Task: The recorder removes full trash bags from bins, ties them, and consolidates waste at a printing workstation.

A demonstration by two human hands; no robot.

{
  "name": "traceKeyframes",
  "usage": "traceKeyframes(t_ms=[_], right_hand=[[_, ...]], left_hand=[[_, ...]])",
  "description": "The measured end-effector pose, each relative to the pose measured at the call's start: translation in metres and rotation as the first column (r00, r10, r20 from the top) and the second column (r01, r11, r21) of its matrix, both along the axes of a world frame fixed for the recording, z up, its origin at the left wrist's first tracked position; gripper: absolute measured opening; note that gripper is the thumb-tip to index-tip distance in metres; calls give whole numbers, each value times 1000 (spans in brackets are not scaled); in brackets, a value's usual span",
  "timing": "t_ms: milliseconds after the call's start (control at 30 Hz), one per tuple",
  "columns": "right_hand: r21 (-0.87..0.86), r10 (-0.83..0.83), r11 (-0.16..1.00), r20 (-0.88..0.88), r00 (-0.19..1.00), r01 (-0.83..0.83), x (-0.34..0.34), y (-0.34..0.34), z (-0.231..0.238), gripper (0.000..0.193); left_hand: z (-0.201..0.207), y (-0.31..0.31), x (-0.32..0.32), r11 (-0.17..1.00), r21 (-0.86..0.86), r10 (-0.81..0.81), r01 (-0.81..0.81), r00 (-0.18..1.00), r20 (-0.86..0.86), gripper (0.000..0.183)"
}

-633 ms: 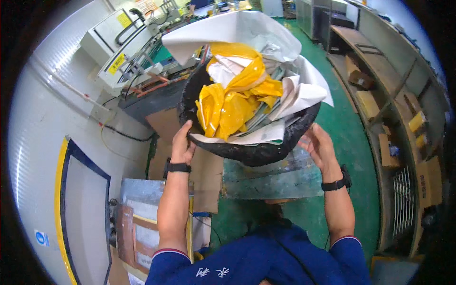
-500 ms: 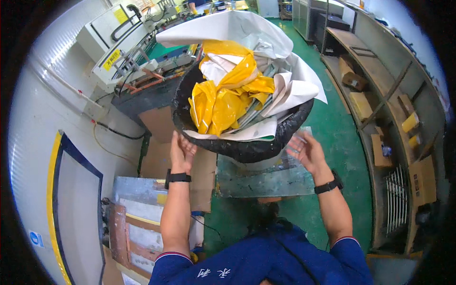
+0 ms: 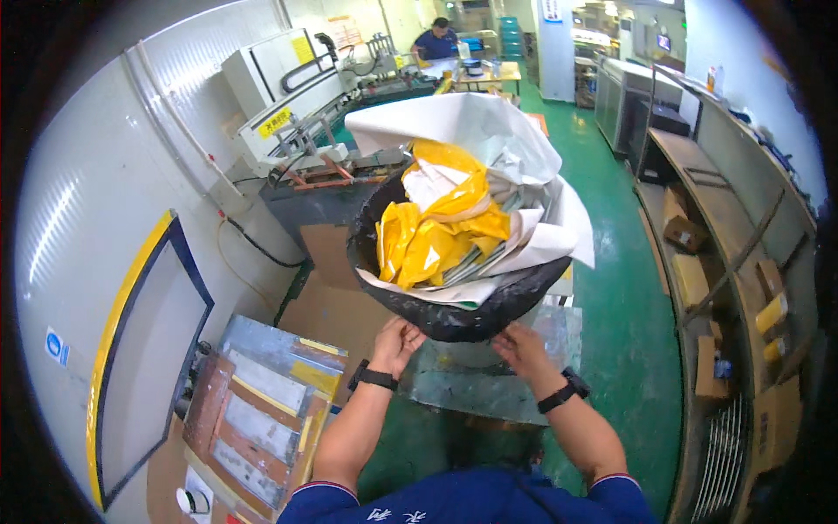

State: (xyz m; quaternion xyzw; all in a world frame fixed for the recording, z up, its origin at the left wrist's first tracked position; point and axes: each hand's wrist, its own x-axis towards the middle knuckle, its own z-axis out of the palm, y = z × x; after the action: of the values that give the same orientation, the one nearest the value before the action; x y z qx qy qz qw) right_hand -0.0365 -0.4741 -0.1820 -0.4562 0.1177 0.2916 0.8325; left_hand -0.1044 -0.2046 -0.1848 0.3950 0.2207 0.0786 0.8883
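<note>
A bin lined with a black trash bag [image 3: 476,325] stands in front of me, heaped full. Crumpled yellow plastic sheeting [image 3: 445,249] and large white sheets [image 3: 467,122] rise above its rim. My left hand [image 3: 397,346] has its fingers curled at the near-left edge of the bag, closed on the black plastic. Close by on the near right, my right hand [image 3: 522,351] pinches the bag's folded-over edge, its fingertips partly hidden under it. Most of the bin's body is out of sight below the bag.
A worn grey board [image 3: 463,389] lies by the bin's foot. Framed panels [image 3: 262,419] lean at lower left near cardboard [image 3: 336,306]. Wooden shelves [image 3: 724,201] with boxes line the right side. A machine [image 3: 279,96] stands back left; another person [image 3: 436,42] is at a far table.
My hands have come in from the bin's sides to its near edge, closer together, and closed on the bag. The view has tilted up, bringing the far person into sight.
</note>
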Motion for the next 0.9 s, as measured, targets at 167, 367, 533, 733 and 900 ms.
traceKeyframes(t_ms=[167,367,533,733,900], right_hand=[[228,89,962,266,960,-152,32,4,-60,12],[475,158,863,69,985,-172,39,-4,-63,9],[-566,485,824,715,504,11,16,-30,-78,17],[162,202,945,396,896,-284,-5,-21,1,30],[-52,221,974,455,863,-222,-9,6,6,17]], left_hand=[[11,-69,2,991,-111,64,-75,993,-103,23],[8,-63,4,970,-11,240,-243,963,-123,20],[-12,-71,-24,991,-83,99,-104,993,-57,30],[-22,-99,-5,954,-232,224,-192,967,121,27],[-23,-95,2,929,-262,311,-261,935,172,23]])
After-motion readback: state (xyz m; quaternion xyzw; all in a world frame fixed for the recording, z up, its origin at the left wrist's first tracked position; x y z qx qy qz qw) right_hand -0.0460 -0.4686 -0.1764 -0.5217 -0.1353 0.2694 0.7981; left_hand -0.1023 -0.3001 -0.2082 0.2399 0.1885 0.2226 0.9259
